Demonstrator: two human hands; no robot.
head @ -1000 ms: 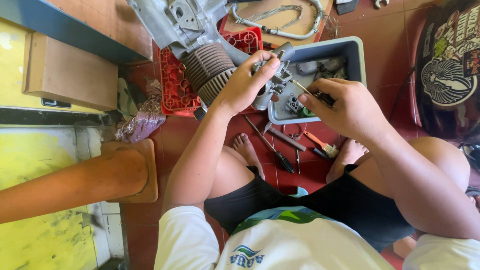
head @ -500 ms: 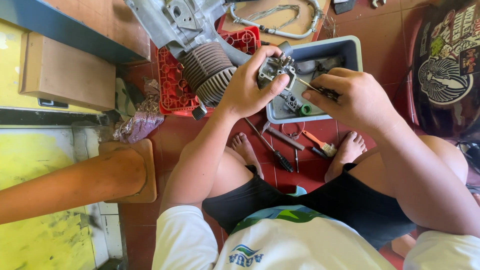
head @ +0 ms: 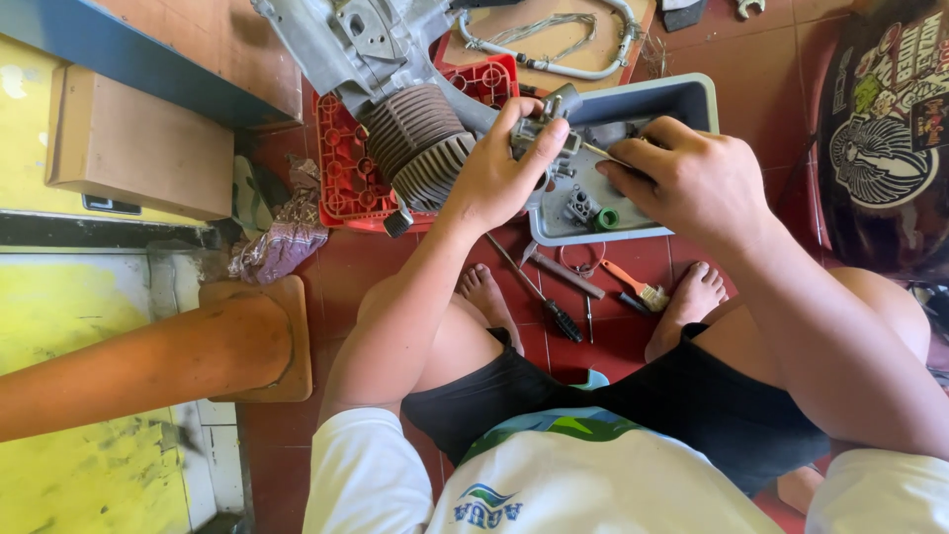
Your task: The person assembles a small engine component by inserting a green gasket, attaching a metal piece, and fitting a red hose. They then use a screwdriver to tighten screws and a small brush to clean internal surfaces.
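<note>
The small metal part (head: 539, 138), dull grey cast metal with lumpy, angular edges, is held above the near-left corner of the grey plastic tray (head: 692, 94). The left hand (head: 499, 173) has its grip closed around the part from the left. The right hand (head: 682, 178) pinches a thin pale rod (head: 601, 150) whose tip meets the part. Left of them lies a finned grey engine cylinder (head: 420, 143) on a red plastic crate (head: 346, 168). Screwdrivers (head: 549, 297) lie on the red tiled floor (head: 346, 267) between bare feet.
</note>
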